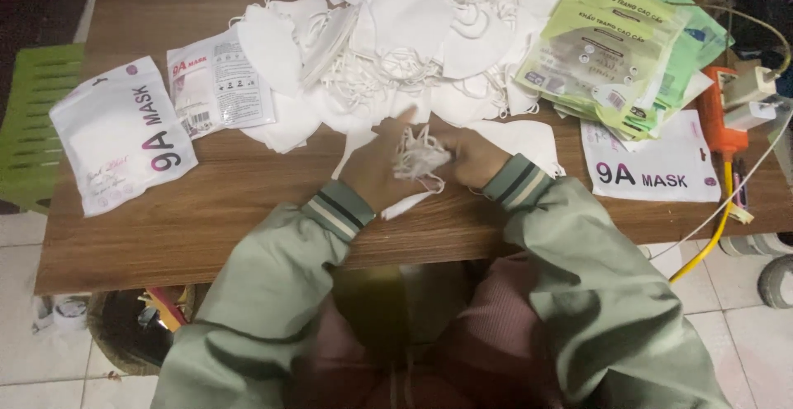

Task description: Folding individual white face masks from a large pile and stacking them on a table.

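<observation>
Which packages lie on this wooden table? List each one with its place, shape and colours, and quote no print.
Large white flat pouch: left end of the table, rectangular, dark and pink print.
Smaller white printed pouch: just right of it, beside the white mask pile.
Stack of light green flat packets: far right, fanned, overlapping.
White flat pouch: right, near edge, below the green stack, dark print.

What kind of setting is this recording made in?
Probably a small home workshop for packing face masks: a wooden table bears a heap of loose white masks, white pouches and a stack of green pouches. Both hands hold one folded mask.
</observation>
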